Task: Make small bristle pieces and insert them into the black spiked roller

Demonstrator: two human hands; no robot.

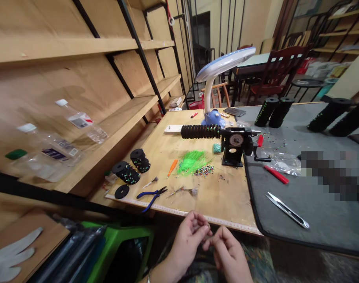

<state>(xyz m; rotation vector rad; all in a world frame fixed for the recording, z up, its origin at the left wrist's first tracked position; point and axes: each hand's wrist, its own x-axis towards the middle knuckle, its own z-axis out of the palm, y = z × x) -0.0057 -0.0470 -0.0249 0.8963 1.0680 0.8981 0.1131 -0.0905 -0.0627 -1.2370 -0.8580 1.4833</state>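
Both hands are close together just in front of the table's near edge. My left hand point(188, 239) is closed in a pinch, thumb against fingertips. My right hand point(229, 251) also pinches, its fingertips almost meeting the left ones. Whatever lies between the fingers is too small to make out. On the wooden table beyond them are a wispy feather-like tuft point(193, 191), blue-handled pliers point(151, 195), a pile of bright green strands point(193, 162) and small multicoloured beads point(205, 170). Behind these stands a black hand-cranked winder point(234, 143) with a ribbed black spool roll point(200, 131) on its shaft.
Black foam spools point(125, 173) stand at the left. An orange-handled tool point(172, 168) lies near the strands. Silver thread snips point(288, 211) and a red tool point(276, 174) rest on the grey mat point(256, 196). A lamp point(208, 94) rises behind; shelves flank the left.
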